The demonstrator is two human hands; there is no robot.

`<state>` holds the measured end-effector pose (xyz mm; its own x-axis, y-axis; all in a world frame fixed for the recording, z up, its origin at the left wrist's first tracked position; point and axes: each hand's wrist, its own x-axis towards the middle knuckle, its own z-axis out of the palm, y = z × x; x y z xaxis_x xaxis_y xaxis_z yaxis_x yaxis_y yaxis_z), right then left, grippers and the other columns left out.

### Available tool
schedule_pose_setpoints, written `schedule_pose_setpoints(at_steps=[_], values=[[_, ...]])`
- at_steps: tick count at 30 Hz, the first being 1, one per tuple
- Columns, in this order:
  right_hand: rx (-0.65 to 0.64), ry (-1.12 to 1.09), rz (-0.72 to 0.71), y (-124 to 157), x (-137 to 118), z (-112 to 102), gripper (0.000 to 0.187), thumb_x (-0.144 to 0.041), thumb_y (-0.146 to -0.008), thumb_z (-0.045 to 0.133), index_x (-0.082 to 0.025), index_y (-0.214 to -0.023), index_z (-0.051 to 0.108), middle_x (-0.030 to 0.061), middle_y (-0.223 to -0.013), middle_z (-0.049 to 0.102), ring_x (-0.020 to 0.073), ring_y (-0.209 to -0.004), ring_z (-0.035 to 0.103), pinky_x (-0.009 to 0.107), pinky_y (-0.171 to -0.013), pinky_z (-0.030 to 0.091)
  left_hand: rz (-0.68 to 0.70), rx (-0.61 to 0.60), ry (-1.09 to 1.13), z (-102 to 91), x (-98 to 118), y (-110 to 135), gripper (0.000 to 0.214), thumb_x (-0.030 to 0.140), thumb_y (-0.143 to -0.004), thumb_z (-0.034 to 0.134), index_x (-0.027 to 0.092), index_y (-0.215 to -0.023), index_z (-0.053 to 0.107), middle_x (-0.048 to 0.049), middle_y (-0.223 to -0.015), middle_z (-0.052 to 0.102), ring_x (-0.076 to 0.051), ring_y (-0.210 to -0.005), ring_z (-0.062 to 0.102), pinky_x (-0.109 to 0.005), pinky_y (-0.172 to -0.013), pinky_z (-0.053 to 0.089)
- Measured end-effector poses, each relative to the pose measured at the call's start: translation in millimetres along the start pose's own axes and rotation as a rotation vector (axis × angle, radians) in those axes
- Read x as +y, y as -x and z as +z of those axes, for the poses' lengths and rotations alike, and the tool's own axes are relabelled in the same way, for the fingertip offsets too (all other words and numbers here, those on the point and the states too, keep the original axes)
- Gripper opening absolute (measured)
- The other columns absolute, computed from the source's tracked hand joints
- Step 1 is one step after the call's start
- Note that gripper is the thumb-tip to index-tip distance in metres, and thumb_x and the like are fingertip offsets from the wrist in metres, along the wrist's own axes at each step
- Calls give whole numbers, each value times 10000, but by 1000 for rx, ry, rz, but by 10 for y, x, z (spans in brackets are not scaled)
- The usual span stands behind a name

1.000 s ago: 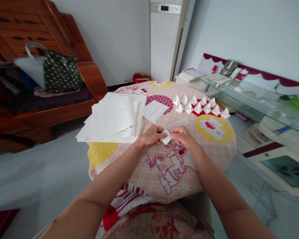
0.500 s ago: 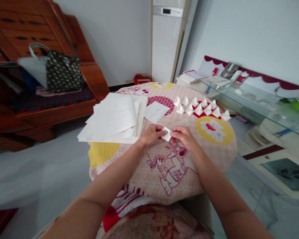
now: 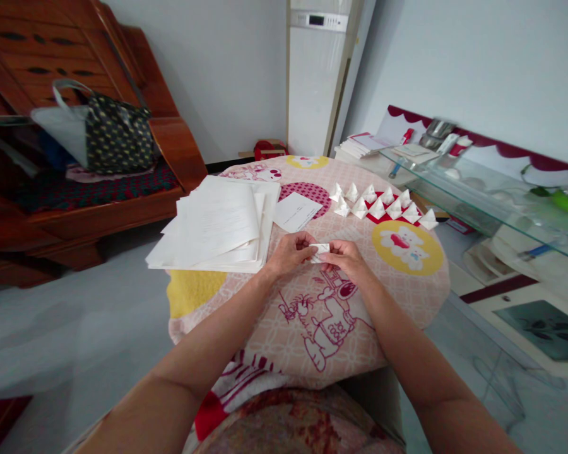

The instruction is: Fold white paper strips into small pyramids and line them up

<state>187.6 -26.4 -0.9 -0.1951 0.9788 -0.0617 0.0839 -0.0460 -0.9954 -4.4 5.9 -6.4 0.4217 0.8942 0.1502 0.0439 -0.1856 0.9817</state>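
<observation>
Table (image 3: pixel 419 296): cloth-covered. Paper stack (image 3: pixel 218 221) by left edge, one corner overhanging; presumably kept near for supply. Folded papers (image 3: pixel 377 208) in two rows toward far right corner, likely away from elbows. Left hand (image 3: pixel 291 254), right hand (image 3: pixel 346 257): both pinching small folded piece (image 3: pixel 320 248) over table's middle, probably steadying creases.

A bag (image 3: pixel 119 137) rests on a bench (image 3: pixel 177 148); an air conditioner (image 3: pixel 313 85) stands upright.

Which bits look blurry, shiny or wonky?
In the head view, the bag looks soft and smeared; a pale shine spreads over the floor; the bench leans, probably lens stretch; the little paper is too small to show clear creases.
</observation>
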Motion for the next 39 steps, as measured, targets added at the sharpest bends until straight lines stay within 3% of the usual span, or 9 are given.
schedule_pose_setpoints(at_steps=[8,12,18,27,32,34,39], values=[[60,102,-40,-14,34,-26,269,-424,-684,753,-166,-686,680,40,-589,683,125,-495,581,230,-477,438,-123,-22,123,36,18,10,118,197,-813,710,135,-826,610,-14,-654,691,-125,-595,672,-231,-599,549],[109,161,-60,-21,53,-18,254,-418,-685,717,-183,-636,634,21,-560,646,131,-487,566,233,-461,405,-124,-27,10,27,22,18,85,200,-816,690,133,-824,638,3,-633,672,-113,-554,627,-215,-560,493],[127,333,-113,-21,64,3,224,-376,-691,660,-195,-589,575,-13,-512,549,121,-490,485,229,-448,308,30,62,-348,23,74,47,103,191,-780,705,141,-867,729,44,-634,611,-83,-569,502,-198,-554,352],[114,405,-225,-30,93,22,169,-318,-718,617,-213,-622,526,-41,-546,449,116,-530,390,248,-491,272,15,49,-307,42,68,60,97,239,-820,678,158,-870,694,34,-619,630,-107,-577,556,-209,-573,383],[177,467,-333,-51,91,-3,47,-251,-739,597,-214,-712,590,-14,-635,546,150,-615,481,258,-561,361,30,49,-281,45,47,63,94,251,-834,666,164,-869,667,12,-669,667,-121,-612,596,-209,-589,418],[209,551,-420,-47,82,-8,55,-208,-757,580,-216,-703,586,5,-673,582,163,-658,521,270,-612,401,73,64,-368,46,51,73,44,177,-811,645,168,-849,665,5,-723,679,-121,-658,601,-209,-625,434],[230,765,-688,-34,99,-3,163,-99,-799,512,-213,-750,618,62,-787,645,203,-780,598,307,-726,461,235,72,-599,31,55,82,165,57,-765,579,166,-856,662,-30,-840,684,-135,-738,599,-238,-708,458]])
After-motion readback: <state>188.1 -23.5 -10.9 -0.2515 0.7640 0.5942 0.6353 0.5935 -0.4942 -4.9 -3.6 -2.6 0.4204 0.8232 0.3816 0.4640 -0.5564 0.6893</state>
